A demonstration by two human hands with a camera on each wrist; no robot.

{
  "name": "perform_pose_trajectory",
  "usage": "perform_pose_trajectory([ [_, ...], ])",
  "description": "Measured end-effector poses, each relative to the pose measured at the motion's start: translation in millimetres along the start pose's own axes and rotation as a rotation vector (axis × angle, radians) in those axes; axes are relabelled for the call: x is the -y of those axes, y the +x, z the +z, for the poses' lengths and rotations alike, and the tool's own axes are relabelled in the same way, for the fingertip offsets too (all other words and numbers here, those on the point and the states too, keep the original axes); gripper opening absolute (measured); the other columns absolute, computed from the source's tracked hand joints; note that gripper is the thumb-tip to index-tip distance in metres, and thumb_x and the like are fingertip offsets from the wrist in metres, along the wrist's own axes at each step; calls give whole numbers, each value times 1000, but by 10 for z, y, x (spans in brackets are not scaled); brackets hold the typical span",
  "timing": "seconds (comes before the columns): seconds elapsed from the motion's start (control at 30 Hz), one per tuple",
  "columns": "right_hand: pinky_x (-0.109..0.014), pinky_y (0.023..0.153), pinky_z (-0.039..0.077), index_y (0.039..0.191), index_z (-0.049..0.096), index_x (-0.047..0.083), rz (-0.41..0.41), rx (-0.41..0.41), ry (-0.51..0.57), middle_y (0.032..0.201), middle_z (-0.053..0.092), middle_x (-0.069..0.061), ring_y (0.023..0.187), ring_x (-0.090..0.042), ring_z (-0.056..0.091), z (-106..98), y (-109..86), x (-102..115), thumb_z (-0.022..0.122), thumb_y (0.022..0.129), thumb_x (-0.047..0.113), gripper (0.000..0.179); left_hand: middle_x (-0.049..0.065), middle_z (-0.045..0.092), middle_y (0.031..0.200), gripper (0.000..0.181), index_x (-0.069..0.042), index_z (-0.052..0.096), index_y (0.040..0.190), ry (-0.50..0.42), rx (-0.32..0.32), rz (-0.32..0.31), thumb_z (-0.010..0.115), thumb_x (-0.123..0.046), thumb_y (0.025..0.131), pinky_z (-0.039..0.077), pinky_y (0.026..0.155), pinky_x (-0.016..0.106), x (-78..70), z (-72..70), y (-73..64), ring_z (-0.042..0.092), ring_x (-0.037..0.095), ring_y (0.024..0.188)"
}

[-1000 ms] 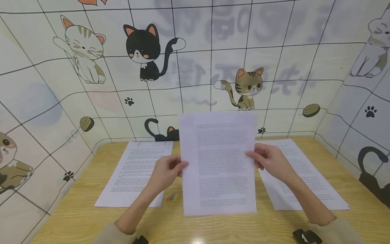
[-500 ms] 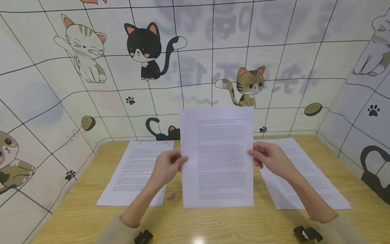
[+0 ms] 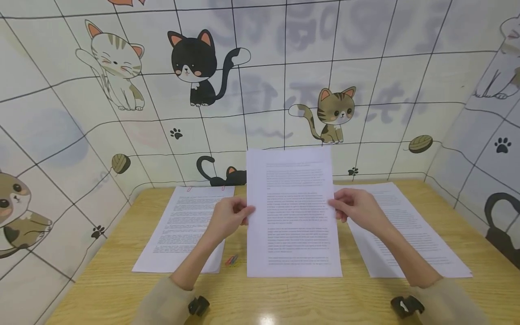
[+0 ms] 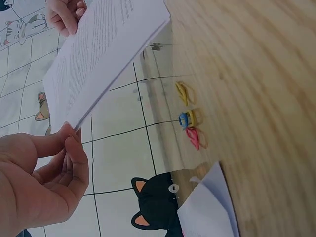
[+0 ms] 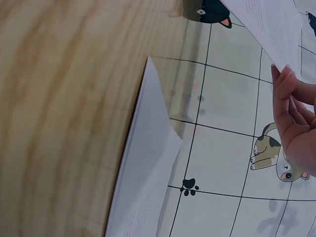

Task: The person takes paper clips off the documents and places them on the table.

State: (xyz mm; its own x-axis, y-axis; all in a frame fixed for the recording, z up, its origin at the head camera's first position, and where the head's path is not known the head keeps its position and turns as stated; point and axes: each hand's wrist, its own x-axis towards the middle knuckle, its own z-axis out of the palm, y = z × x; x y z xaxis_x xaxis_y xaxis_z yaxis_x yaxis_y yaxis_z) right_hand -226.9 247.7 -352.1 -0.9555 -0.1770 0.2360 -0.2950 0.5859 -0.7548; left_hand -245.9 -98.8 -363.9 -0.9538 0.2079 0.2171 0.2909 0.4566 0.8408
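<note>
We see the fingers of the left hand (image 3: 229, 215) pinching the left side edge of a thin sheaf of printed paper (image 3: 292, 216), and those of the right hand (image 3: 359, 207) pinching the right side edge. The sheaf is held up over the middle of the worktop (image 3: 308, 299). We judge it light and limp, its sheets likely to slide over one another and crease easily, so we would hold it softly by both sides near mid-height. Left of its lower left corner in the head view, a few small coloured clips (image 4: 183, 121) lie loose; they could get in the way beneath a lowered edge. Toward the worktop's far left corner we find a clipped stack (image 3: 183, 225), with reddish clips (image 3: 189, 189) on its far edge; toward the far right corner, another stack (image 3: 400, 239), partly hidden by the right forearm (image 3: 406, 257)
</note>
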Motion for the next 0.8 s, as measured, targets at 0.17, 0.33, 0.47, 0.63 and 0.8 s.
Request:
perform_pose_trajectory([
  [0.17, -25, 53, 47, 99, 68, -2, 39, 37, -49, 65, 63, -2, 57, -16, 59, 41, 79, -60, 70, 96, 17, 19, 10, 63, 64, 12, -2, 69, 83, 16, 31, -27, 73, -8, 92, 41, 52, 24, 28, 19, 36, 65, 39, 65],
  [0.33, -26, 54, 48, 98, 68, -2, 72, 72, -90, 63, 62, -1, 58, -17, 61, 70, 152, -120, 69, 96, 14, 16, 6, 63, 63, 13, -2, 69, 81, 49, 77, -85, 73, -9, 93, 42, 54, 24, 47, 49, 81, 68, 39, 68],
  [0.47, -32, 58, 54, 95, 68, -2, 87, 118, -90, 63, 63, -1, 58, -16, 62, 99, 203, -154, 69, 96, 12, 13, 6, 65, 66, 13, -1, 70, 82, 60, 128, -123, 72, -8, 93, 48, 57, 24, 65, 72, 115, 70, 39, 71],
  [0.63, -34, 60, 57, 92, 68, -1, 116, 147, -88, 63, 63, -1, 58, -16, 63, 132, 243, -191, 69, 96, 10, 12, 4, 64, 66, 12, -1, 71, 83, 63, 164, -166, 73, -8, 92, 51, 60, 24, 98, 84, 170, 68, 30, 65],
  [0.8, -29, 60, 57, 95, 68, -4, 188, 182, -61, 66, 65, -1, 61, -15, 65, 154, 278, -219, 68, 96, 10, 14, 4, 63, 66, 10, 0, 72, 85, 60, 188, -208, 73, -7, 92, 51, 61, 24, 161, 100, 253, 61, 13, 57],
])
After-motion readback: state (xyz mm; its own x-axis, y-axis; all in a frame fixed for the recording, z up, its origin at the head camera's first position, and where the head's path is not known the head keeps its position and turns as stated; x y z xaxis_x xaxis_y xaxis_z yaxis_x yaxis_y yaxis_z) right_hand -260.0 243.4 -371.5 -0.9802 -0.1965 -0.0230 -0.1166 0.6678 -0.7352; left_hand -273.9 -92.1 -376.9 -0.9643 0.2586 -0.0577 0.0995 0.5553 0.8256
